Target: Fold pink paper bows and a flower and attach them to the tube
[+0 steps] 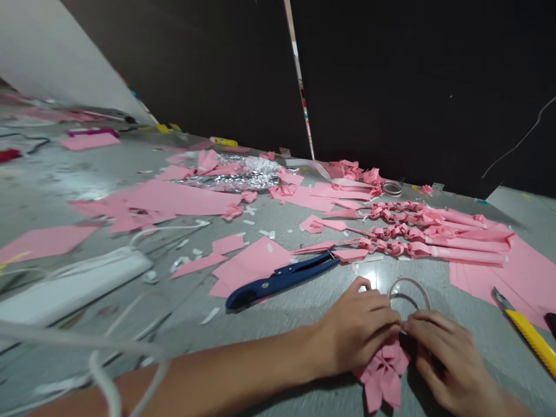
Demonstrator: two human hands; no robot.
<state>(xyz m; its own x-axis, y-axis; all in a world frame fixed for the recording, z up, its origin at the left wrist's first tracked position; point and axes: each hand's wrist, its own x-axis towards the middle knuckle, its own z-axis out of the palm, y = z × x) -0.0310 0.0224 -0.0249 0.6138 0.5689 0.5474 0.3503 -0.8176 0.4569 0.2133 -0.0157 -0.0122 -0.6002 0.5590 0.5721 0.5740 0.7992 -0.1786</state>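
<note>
My left hand (pixel 362 324) has its fingers closed over the top of a folded pink paper flower (pixel 386 373), whose petals hang below. My right hand (pixel 452 359) is pinched at the flower's upper edge, its fingertips meeting those of the left. What lies between the right fingertips is hidden. Just behind both hands a roll of clear tape (pixel 428 298) stands on edge, its lower part covered by fingers. Beyond my left hand lies a dark blue box cutter (pixel 278 282). Several pink paper chains (pixel 391 233) lie in rows past the hands.
A yellow cutter (pixel 532 341) with its blade out lies at right, near pink sheets (pixel 512 278). Paper scraps and crumpled foil (pixel 256 174) cover the floor ahead. A white power strip (pixel 82 284) and loose cables are at left. A dark panel (pixel 412 87) rises behind.
</note>
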